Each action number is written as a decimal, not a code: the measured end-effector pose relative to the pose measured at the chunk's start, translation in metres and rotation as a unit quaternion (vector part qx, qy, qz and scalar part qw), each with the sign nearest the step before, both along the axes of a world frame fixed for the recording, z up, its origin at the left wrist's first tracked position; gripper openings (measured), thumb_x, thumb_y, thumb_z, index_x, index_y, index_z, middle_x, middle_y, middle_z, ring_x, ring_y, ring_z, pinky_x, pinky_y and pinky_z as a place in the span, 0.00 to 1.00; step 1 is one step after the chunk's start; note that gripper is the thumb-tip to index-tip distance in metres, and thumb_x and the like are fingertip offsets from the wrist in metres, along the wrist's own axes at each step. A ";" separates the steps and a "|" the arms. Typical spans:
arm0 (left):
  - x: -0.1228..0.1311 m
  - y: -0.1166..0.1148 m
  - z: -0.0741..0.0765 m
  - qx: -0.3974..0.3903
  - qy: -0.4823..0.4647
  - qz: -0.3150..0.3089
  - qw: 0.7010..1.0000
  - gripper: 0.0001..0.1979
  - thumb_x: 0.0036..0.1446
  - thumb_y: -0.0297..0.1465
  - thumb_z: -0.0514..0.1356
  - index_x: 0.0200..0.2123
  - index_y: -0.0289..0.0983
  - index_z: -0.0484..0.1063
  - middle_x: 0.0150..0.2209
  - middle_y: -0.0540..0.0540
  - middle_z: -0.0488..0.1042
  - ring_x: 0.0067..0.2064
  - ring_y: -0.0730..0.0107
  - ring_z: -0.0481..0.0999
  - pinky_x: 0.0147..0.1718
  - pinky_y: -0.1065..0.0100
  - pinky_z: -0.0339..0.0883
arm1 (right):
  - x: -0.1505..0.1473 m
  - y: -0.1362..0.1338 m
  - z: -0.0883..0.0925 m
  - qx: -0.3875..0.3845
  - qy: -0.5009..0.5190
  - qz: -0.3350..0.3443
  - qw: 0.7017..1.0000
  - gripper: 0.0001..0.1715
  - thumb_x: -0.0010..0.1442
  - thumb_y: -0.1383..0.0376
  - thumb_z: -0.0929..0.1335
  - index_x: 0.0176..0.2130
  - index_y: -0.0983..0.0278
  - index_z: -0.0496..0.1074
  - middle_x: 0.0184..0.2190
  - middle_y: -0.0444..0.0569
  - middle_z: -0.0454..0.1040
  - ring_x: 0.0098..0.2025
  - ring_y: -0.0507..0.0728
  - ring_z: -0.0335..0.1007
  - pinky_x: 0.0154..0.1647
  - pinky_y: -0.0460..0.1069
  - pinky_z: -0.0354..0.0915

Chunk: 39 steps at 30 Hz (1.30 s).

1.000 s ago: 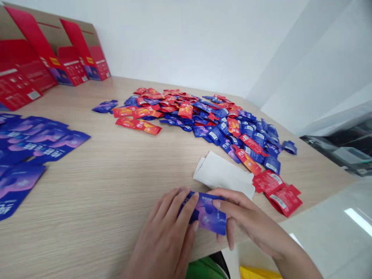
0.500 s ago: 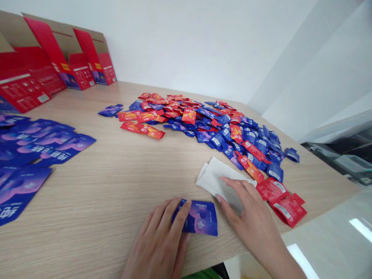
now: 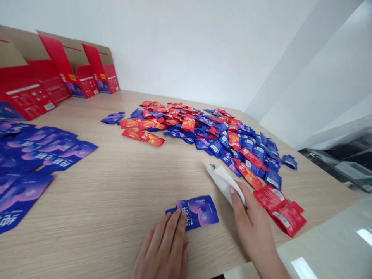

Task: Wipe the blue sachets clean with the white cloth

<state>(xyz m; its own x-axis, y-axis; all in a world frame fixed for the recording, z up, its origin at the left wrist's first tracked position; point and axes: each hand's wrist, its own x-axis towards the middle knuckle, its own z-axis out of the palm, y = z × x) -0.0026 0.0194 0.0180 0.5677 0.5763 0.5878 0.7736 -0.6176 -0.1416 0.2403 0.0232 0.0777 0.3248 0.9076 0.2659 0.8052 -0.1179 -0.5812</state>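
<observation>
My left hand [image 3: 165,242] rests with its fingers stretched out over the left end of a blue-purple sachet [image 3: 202,212] lying flat on the table. The fingertips press on the sachet's printed face. To the right, my right hand [image 3: 250,221] grips a folded white tissue [image 3: 222,180], thumb on top and the other fingers hidden beneath. The tissue is tilted up off the table, and a small dark smudge shows near its far edge. Beside the right hand lie two red sachets [image 3: 279,205], back side up with barcodes.
A heap of red and blue sachets [image 3: 200,128] spreads across the back and right of the table [image 3: 130,186]. Rows of overlapping blue sachets [image 3: 49,149] lie at the left. Open red cardboard boxes [image 3: 84,81] stand along the wall at the back left.
My right hand has picked the white tissue up off the table and tilted it. My left hand has slid back toward the sachet's left end, uncovering more of its print.
</observation>
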 end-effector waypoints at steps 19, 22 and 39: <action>0.004 0.004 -0.015 0.049 0.023 0.012 0.998 0.24 0.64 0.30 0.56 0.62 0.33 0.73 0.63 0.45 0.78 0.60 0.66 0.78 0.50 0.68 0.73 | -0.019 -0.011 -0.049 0.055 -0.159 0.138 0.976 0.32 0.76 0.66 0.60 0.74 0.62 0.62 0.72 0.55 0.65 0.73 0.66 0.63 0.70 0.67 0.67; -0.002 0.003 -0.028 0.031 0.026 -0.010 0.999 0.23 0.65 0.30 0.56 0.62 0.37 0.74 0.57 0.46 0.83 0.56 0.65 0.80 0.49 0.67 0.73 | -0.054 -0.009 -0.056 0.084 -0.146 0.230 0.959 0.36 0.73 0.69 0.61 0.76 0.60 0.57 0.74 0.50 0.63 0.74 0.62 0.62 0.71 0.61 0.67; 0.022 -0.004 -0.045 0.028 -0.097 0.103 0.990 0.38 0.68 0.27 0.52 0.77 0.30 0.43 0.60 0.43 0.80 0.59 0.61 0.81 0.53 0.61 0.74 | -0.026 -0.007 -0.067 0.075 -0.205 0.189 0.957 0.37 0.76 0.67 0.60 0.79 0.58 0.50 0.74 0.53 0.62 0.72 0.67 0.64 0.66 0.64 0.73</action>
<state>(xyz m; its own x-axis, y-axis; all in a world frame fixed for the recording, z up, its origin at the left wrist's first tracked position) 0.0199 0.0154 -0.0271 0.3153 0.6319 0.7080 0.8984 -0.4392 -0.0082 0.2147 0.0162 0.0104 -0.1802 0.8812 0.4371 0.9379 0.2878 -0.1937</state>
